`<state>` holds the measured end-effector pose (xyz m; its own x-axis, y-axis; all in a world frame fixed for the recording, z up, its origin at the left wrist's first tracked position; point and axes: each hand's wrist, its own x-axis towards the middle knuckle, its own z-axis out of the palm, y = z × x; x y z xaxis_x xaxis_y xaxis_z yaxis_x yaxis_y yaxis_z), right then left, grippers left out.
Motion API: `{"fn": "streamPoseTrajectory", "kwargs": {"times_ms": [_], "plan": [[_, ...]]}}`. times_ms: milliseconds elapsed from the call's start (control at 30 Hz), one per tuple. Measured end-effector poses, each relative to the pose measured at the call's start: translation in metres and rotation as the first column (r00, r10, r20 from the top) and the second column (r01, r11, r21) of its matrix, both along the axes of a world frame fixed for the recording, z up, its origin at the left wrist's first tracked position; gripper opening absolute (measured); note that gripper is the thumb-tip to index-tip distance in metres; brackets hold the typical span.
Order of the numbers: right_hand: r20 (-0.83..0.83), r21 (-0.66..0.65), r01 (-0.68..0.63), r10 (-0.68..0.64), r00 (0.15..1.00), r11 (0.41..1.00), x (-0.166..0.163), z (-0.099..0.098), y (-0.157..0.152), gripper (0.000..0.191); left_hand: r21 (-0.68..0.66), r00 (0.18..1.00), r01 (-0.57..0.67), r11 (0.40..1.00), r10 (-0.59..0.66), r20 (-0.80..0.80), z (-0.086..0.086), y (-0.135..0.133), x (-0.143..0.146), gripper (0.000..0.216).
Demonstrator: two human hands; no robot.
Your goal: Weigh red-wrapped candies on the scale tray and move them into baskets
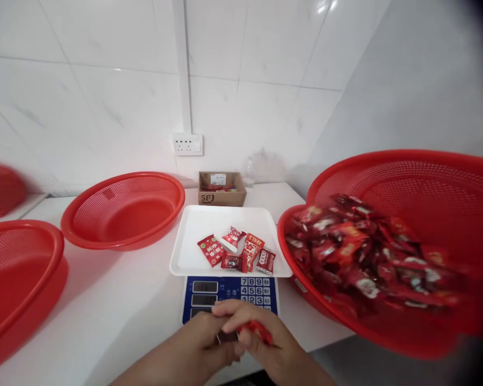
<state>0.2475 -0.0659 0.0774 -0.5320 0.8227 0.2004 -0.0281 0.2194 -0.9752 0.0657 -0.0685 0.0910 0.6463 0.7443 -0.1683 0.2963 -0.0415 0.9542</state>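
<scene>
My left hand (205, 338) and my right hand (268, 335) meet in front of the scale's blue keypad panel (231, 292). A red wrapped candy (258, 329) shows between the fingers of my right hand. My left hand is closed, its fingers partly hidden behind the right; something dark shows between the two hands, too covered to name. Beyond them, several red wrapped candies (211, 250) lie on the white scale tray (193, 222). To the right, a heap of red wrapped candies (358, 252), somewhat blurred, fills part of a red plastic basket (390, 343).
At the left stand red mesh baskets, one near the wall (123, 236) and one closer to me (32, 311). A small cardboard box (222, 198) with colourful packets stands behind the tray, beside a clear bottle (250, 171). A socket plate (188, 145) is on the tiled wall.
</scene>
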Motion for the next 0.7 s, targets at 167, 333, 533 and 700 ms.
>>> {"fn": "streamPoseTrajectory", "kwargs": {"times_ms": [167, 333, 533, 700], "plan": [[0.007, 0.402, 0.463, -0.508, 0.861, 0.790, 0.022, -0.016, 0.010, 0.015, 0.458, 0.883, -0.343, 0.820, 0.448, -0.139, 0.006, 0.023, -0.037, 0.026], [0.096, 0.603, 0.570, -0.760, 0.642, 0.558, 0.053, -0.020, 0.017, 0.017, 0.872, 0.593, -0.276, 0.404, 0.785, -0.176, -0.009, 0.070, -0.102, 0.037], [0.304, 0.619, 0.540, -0.808, 0.504, 0.570, 0.073, -0.010, 0.035, 0.031, 0.870, 0.454, -0.260, 0.419, 0.848, -0.273, -0.023, 0.109, -0.142, 0.036], [0.460, 0.543, 0.499, -0.736, 0.496, 0.676, 0.076, -0.007, 0.059, 0.044, 0.860, 0.543, -0.240, 0.450, 0.796, -0.265, -0.018, 0.109, -0.108, 0.036]]}}
